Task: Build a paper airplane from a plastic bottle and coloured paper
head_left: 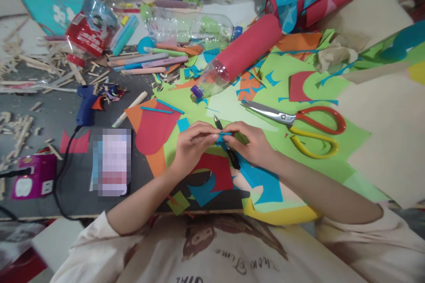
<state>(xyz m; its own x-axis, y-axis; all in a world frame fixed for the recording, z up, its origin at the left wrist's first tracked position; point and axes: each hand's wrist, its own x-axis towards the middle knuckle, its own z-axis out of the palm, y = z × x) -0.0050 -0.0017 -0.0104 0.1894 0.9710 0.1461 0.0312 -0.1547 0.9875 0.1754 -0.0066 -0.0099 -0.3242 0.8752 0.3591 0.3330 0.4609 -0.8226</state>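
Head view: near the front edge of the table [138, 172], left hand [195, 143] and right hand [249, 142] pinch blue paper [222, 137], probably folding it; next needs even pressing.

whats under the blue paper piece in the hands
Both ends of a black pen show beneath the blue paper piece that the left hand and right hand pinch; the pen's middle and anything directly below are covered.

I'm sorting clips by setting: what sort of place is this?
Probably a craft workspace: scissors lie on cut green paper, a blue glue gun lies near wooden sticks, and a red-wrapped plastic bottle lies nearby.
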